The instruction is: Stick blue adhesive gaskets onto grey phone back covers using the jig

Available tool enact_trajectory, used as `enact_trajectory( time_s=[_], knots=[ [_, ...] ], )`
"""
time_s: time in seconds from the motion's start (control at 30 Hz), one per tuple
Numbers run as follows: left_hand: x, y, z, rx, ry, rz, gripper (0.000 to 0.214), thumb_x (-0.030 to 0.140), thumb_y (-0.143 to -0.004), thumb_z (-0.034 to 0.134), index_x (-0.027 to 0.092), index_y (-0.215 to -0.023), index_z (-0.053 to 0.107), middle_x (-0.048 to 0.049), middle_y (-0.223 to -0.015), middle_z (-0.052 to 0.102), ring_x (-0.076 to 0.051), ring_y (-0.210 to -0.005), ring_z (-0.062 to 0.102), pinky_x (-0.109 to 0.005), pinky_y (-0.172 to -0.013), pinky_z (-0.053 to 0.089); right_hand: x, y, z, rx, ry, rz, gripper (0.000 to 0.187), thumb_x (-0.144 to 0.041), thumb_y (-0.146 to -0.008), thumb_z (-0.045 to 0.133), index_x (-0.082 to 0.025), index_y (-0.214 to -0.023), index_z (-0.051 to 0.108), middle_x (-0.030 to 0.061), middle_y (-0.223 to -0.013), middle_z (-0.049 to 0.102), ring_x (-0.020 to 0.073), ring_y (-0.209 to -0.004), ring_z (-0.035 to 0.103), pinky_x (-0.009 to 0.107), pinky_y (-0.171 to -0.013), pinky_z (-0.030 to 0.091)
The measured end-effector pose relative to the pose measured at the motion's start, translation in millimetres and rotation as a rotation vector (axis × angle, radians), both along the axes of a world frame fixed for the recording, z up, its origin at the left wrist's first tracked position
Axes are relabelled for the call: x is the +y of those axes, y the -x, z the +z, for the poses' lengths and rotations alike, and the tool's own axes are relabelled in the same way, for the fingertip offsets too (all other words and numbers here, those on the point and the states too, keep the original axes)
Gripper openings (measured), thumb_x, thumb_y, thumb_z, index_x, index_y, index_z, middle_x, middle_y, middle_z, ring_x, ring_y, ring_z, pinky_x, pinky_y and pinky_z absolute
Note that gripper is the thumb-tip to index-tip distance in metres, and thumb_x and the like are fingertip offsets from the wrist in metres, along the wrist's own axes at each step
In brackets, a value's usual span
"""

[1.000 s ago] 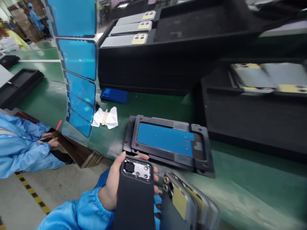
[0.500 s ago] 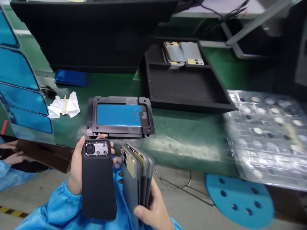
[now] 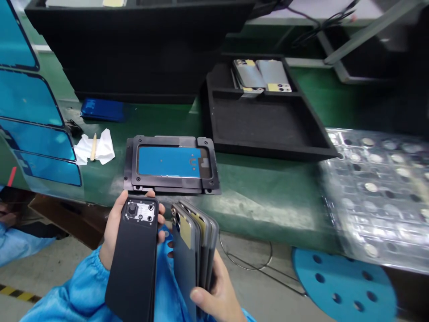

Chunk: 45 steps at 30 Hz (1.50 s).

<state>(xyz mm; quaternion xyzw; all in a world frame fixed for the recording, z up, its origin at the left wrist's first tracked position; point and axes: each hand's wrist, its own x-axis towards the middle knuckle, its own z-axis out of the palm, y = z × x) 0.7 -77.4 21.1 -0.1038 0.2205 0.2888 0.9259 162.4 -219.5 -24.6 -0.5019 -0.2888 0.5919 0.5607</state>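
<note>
My left hand [image 3: 115, 228] is closed around a black phone-shaped block [image 3: 136, 264] with a silver camera plate at its top end. Beside it, my right hand [image 3: 221, 290] grips a stack of several grey phone back covers [image 3: 186, 255], held on edge with yellow stickers near their camera rings. The two held things are apart. Just beyond my hands, on the green bench, lies a dark frame fixture [image 3: 170, 187] with a blue-filmed phone panel [image 3: 164, 161] in its opening.
A black tray [image 3: 268, 150] at the back right holds more phone covers [image 3: 251, 74]. Clear plastic trays [image 3: 378, 201] lie at the right, above a blue round stool [image 3: 345, 286]. Blue-filmed panels [image 3: 27, 98] stand at the left, near a white tissue [image 3: 105, 147]. Another person's sleeve [image 3: 20, 241] shows at far left.
The lower end of the black block has swung left and towards me in my left hand. The view has shifted slightly, moving the bench things right. My right hand keeps its stack.
</note>
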Motion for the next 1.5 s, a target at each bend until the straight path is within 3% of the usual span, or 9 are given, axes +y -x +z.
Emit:
enact_trajectory(
  time_s=[0.5, 0.73, 0.97, 1.13, 1.3, 1.5],
  knots=[
    [2.8, -1.3, 0.6, -0.158, 0.089, -0.084, 0.026, 0.039, -0.087, 0.070, 0.020, -0.105, 0.068, -0.0058, -0.093, 0.070, -0.017, -0.080, 0.072, -0.028, -0.069, 0.058, 2.4, 0.4, -1.0, 0.014, -0.010, 0.009, 0.069, -0.066, -0.072, 0.079, -0.027, -0.127, 0.062, 0.0112, -0.115, 0.072, 0.0345, -0.105, 0.072, 0.048, -0.089, 0.062],
    [3.4, -0.6, -2.2, -0.177, 0.086, -0.090, 0.026, 0.040, -0.090, 0.066, 0.021, -0.107, 0.067, -0.0057, -0.095, 0.070, -0.017, -0.082, 0.071, -0.028, -0.071, 0.057, 2.9, 1.6, 8.7, 0.013, 0.102, 0.003, 0.077, -0.073, -0.067, 0.079, -0.027, -0.125, 0.060, 0.0100, -0.115, 0.071, 0.0332, -0.105, 0.072, 0.048, -0.094, 0.059],
    [2.0, -2.0, -3.3, -0.143, 0.058, -0.089, 0.028, 0.043, -0.087, 0.068, 0.021, -0.106, 0.067, -0.0054, -0.096, 0.069, -0.017, -0.083, 0.070, -0.028, -0.071, 0.056, 2.6, 0.7, 0.3, -0.006, 0.023, 0.014, 0.073, -0.070, -0.069, 0.078, -0.025, -0.123, 0.061, 0.0110, -0.110, 0.073, 0.0332, -0.099, 0.074, 0.045, -0.087, 0.062],
    [1.6, -1.5, -4.6, -0.170, 0.039, -0.082, 0.029, 0.039, -0.085, 0.072, 0.020, -0.106, 0.070, -0.0069, -0.097, 0.072, -0.018, -0.084, 0.073, -0.030, -0.073, 0.059, 1.7, 3.7, 7.5, 0.056, 0.115, -0.050, 0.076, -0.069, -0.065, 0.083, -0.026, -0.123, 0.060, 0.0107, -0.113, 0.074, 0.0329, -0.101, 0.074, 0.045, -0.091, 0.061],
    [-8.0, -1.9, -3.0, 0.016, -0.122, 0.018, 0.041, 0.047, -0.084, 0.073, 0.018, -0.112, 0.071, -0.0099, -0.103, 0.076, -0.021, -0.089, 0.074, -0.034, -0.079, 0.061, 1.5, 5.3, 15.5, 0.045, 0.144, -0.079, 0.078, -0.068, -0.064, 0.084, -0.026, -0.125, 0.059, 0.0112, -0.116, 0.075, 0.0340, -0.106, 0.073, 0.047, -0.095, 0.059],
    [-28.8, -10.6, 3.6, 0.385, -0.450, 0.087, 0.050, 0.043, -0.079, 0.081, 0.025, -0.123, 0.067, -0.0053, -0.110, 0.075, -0.020, -0.092, 0.072, -0.031, -0.087, 0.057, 2.7, 10.4, 15.3, -0.227, 0.041, 0.001, 0.074, -0.065, -0.075, 0.079, -0.025, -0.134, 0.056, 0.0117, -0.132, 0.067, 0.0331, -0.122, 0.065, 0.042, -0.104, 0.055]
  ],
)
